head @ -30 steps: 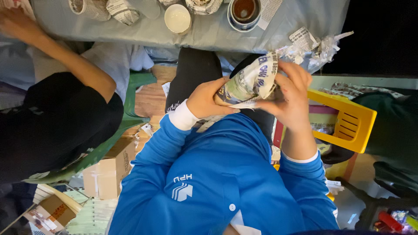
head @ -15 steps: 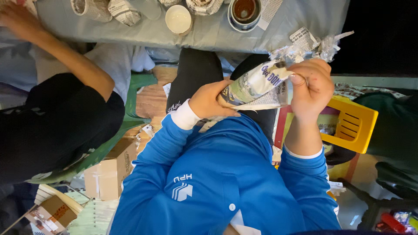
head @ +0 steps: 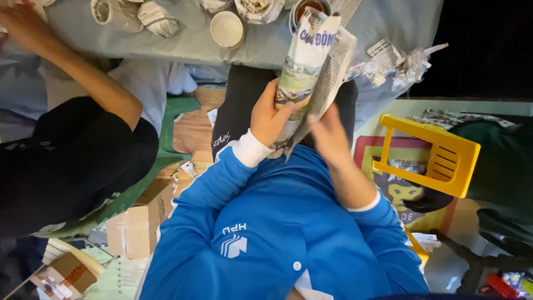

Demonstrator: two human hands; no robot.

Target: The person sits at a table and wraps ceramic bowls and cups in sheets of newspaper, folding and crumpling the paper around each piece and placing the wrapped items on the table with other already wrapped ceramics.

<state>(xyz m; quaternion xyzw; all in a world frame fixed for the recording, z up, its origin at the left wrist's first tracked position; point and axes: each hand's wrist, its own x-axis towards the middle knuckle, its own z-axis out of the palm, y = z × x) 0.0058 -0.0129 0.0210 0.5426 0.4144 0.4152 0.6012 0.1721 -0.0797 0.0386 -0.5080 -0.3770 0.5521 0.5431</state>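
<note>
Bundle: a newspaper-wrapped bundle (head: 306, 66) stood nearly upright just above the blue jacket (head: 277, 233), its long axis pointing up toward the table (head: 183, 47).
Left hand (head: 270, 114): fingers clamped on the bundle's lower part; this was the nearer hand.
Right hand (head: 328, 136): blurred, fingers spread apart, touching the loose sheet's edge beside the bundle.
Material: thin, creased printed paper around something cylindrical.

Single view only, camera on my head, looking steeply down over my blue jacket (head: 266, 233). Close range: my left hand (head: 270, 114) and right hand (head: 328, 136) near centre. Table (head: 183, 47) at 12 o'clock, yellow stool (head: 438, 153) at 3 o'clock.
</note>
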